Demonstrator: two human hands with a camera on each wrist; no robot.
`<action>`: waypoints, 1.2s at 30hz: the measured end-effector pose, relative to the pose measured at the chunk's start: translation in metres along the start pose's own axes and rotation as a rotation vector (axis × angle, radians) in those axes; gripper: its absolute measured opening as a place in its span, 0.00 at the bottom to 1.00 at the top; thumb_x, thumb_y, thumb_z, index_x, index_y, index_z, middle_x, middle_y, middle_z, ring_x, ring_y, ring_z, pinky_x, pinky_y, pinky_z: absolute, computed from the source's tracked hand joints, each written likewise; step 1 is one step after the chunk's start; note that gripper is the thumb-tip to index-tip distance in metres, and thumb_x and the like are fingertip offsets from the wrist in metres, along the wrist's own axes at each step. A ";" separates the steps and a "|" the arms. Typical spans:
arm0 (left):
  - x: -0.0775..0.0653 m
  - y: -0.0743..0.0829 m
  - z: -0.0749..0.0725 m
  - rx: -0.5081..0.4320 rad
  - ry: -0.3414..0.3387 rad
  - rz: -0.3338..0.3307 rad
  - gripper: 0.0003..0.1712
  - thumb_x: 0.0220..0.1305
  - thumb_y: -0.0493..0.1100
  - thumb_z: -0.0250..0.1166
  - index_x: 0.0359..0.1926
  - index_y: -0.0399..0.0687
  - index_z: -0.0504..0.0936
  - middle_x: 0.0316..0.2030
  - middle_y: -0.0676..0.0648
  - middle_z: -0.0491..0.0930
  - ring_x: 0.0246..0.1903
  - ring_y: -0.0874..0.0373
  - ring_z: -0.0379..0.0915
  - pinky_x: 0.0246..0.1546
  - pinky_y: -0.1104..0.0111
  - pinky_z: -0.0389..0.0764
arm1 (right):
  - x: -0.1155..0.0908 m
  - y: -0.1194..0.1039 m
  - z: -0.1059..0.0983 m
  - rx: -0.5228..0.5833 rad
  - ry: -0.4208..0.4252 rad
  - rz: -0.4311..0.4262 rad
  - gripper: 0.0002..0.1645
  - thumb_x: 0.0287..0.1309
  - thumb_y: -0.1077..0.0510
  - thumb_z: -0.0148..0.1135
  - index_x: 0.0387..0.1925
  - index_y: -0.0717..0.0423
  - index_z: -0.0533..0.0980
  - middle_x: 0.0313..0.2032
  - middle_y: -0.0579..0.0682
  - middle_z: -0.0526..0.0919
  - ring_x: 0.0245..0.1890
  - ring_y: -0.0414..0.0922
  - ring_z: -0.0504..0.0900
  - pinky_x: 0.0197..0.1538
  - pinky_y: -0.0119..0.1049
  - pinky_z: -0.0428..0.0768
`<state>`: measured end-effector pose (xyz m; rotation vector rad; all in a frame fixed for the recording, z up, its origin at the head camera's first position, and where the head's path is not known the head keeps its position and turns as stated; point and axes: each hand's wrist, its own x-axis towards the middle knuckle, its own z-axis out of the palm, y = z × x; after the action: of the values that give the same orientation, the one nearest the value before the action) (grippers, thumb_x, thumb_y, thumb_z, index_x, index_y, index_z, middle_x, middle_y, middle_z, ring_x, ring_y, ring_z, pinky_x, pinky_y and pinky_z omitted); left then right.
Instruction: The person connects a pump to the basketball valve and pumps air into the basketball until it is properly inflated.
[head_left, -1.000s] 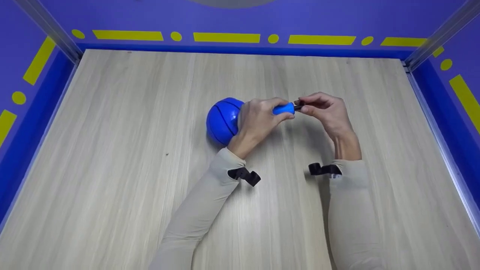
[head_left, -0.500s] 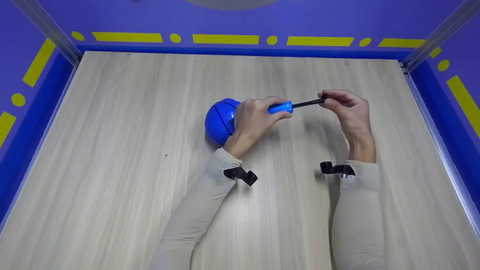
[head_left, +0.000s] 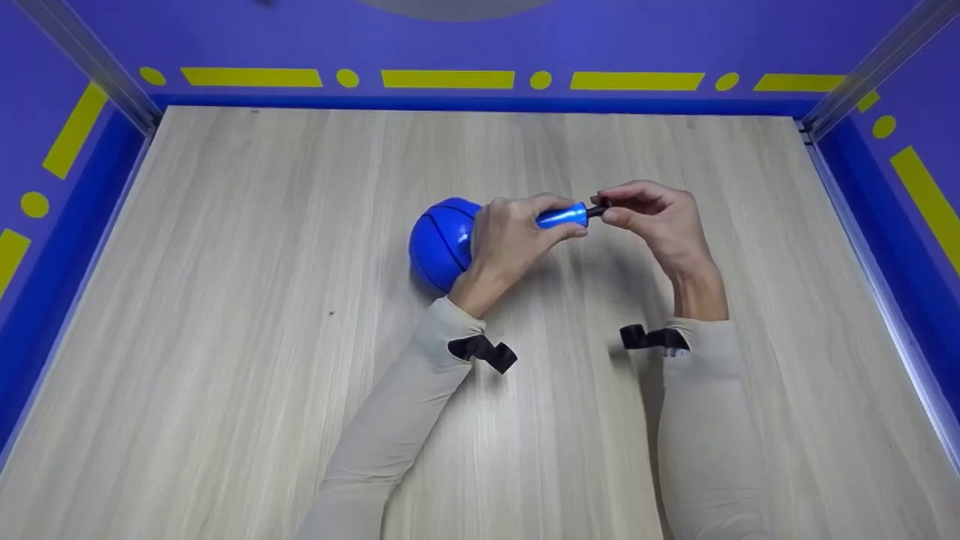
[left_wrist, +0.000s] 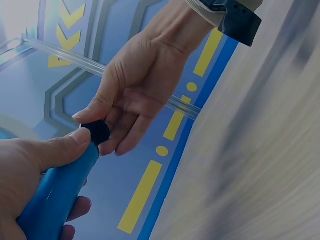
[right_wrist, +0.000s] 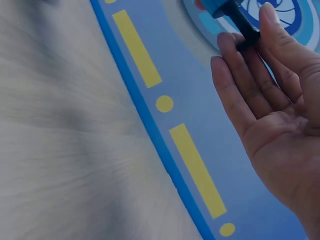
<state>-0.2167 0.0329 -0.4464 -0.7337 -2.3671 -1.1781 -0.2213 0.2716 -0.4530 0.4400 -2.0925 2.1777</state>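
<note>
A blue ball pump point(head_left: 564, 215) lies level above the table, a stub of its black rod point(head_left: 596, 211) showing at the right end. My left hand point(head_left: 510, 240) grips the blue barrel point(left_wrist: 60, 200), fingers on one side and thumb on the other. With thumb and fingertips, my right hand point(head_left: 664, 225) pinches the black handle point(left_wrist: 99, 132) at the rod's end. A blue ball point(head_left: 439, 247) with black seam lines sits directly left of my left hand, its right side hidden behind that hand. Whether the pump's far end joins the ball is hidden by the left hand.
The wood-grain tabletop point(head_left: 225, 337) spreads out on all sides. Purple-blue panels point(head_left: 465, 45) with yellow dashes and dots close off the back, left and right. Black camera mounts point(head_left: 484, 351) sit on both sleeved wrists.
My right hand first pulled the handle out to the right, baring a long stretch of rod, then came back left, so the rod is mostly inside the barrel again. My left hand and the ball barely moved.
</note>
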 end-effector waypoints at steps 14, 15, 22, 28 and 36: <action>0.001 -0.002 -0.004 0.007 0.000 -0.013 0.22 0.59 0.56 0.82 0.47 0.47 0.94 0.40 0.50 0.92 0.35 0.58 0.89 0.32 0.69 0.82 | -0.005 0.002 -0.028 0.105 0.141 -0.074 0.15 0.61 0.79 0.70 0.49 0.83 0.80 0.45 0.66 0.89 0.47 0.54 0.90 0.53 0.41 0.86; 0.000 -0.001 -0.004 0.018 0.003 -0.010 0.22 0.58 0.56 0.82 0.47 0.47 0.94 0.40 0.50 0.92 0.35 0.58 0.89 0.31 0.69 0.81 | -0.004 0.003 -0.024 0.095 0.126 -0.068 0.15 0.60 0.78 0.70 0.49 0.82 0.81 0.45 0.66 0.89 0.47 0.53 0.90 0.53 0.40 0.86; -0.003 0.000 -0.001 0.094 0.014 -0.002 0.22 0.57 0.58 0.81 0.46 0.49 0.94 0.37 0.52 0.92 0.30 0.60 0.87 0.25 0.68 0.78 | 0.001 0.009 0.009 0.033 0.010 -0.001 0.14 0.59 0.78 0.71 0.48 0.78 0.84 0.45 0.63 0.90 0.47 0.52 0.89 0.52 0.40 0.86; -0.001 0.000 -0.003 0.080 -0.017 -0.001 0.23 0.58 0.59 0.80 0.47 0.49 0.94 0.39 0.51 0.92 0.33 0.59 0.88 0.28 0.69 0.80 | 0.000 0.007 0.009 0.004 -0.004 0.028 0.16 0.61 0.75 0.73 0.50 0.75 0.84 0.46 0.64 0.89 0.48 0.53 0.89 0.53 0.40 0.86; 0.000 -0.002 -0.007 0.047 -0.046 -0.034 0.23 0.59 0.58 0.81 0.49 0.50 0.93 0.42 0.51 0.92 0.40 0.57 0.89 0.37 0.68 0.83 | -0.001 0.002 0.008 -0.014 -0.081 0.051 0.18 0.64 0.75 0.70 0.55 0.72 0.83 0.50 0.64 0.87 0.48 0.53 0.88 0.54 0.41 0.85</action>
<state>-0.2168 0.0262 -0.4440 -0.7148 -2.4457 -1.1268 -0.2203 0.2639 -0.4552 0.4867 -2.1815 2.2075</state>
